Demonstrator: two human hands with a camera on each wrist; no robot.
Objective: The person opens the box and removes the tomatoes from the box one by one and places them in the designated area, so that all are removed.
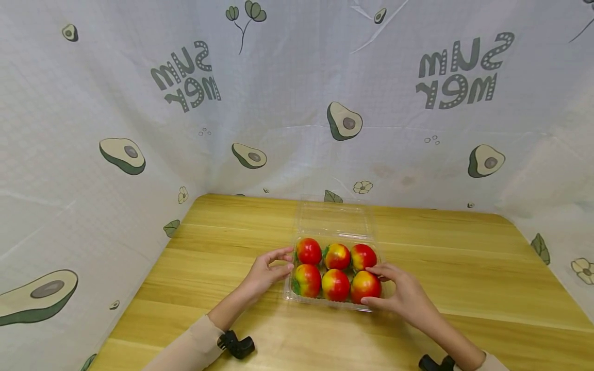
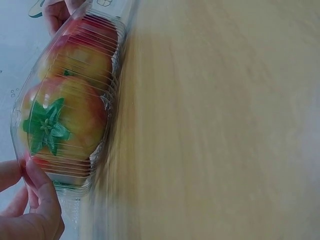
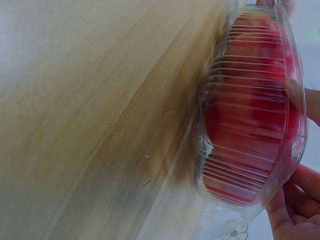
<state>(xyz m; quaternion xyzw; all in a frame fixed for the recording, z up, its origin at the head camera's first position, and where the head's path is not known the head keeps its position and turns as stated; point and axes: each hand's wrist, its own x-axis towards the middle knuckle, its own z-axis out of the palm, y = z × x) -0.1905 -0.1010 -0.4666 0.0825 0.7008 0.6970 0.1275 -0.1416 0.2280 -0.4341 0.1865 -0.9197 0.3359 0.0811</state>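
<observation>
Six red and yellow fruits (image 1: pixel 335 270) sit in two rows of three inside a clear plastic box (image 1: pixel 371 307), and that box is sitting on the wooden desk (image 1: pixel 464 268), pretty much in the middle, a bit toward the person. The box's see-through lid (image 1: pixel 335 219) is flipped open and lying flat on the desk behind it. The left hand (image 1: pixel 266 270) is on the box's left side, thumb and fingers curled around the edge, and the left wrist view shows the fingertips (image 2: pixel 37 182) pinching the ribbed plastic right by a fruit with a green leafy star on it. The right hand (image 1: pixel 401 293) is on the right side doing the same thing: fingers hooked over the far right corner, thumb pressed along the front edge near the front right fruit. In the right wrist view, that hand's fingers (image 3: pixel 300 195) wrap the rim of the box, with red showing through the ribs. Both wrist views are a bit blurry. A white cloth with avocado prints (image 1: pixel 297 103) hangs all around the desk as a backdrop.
</observation>
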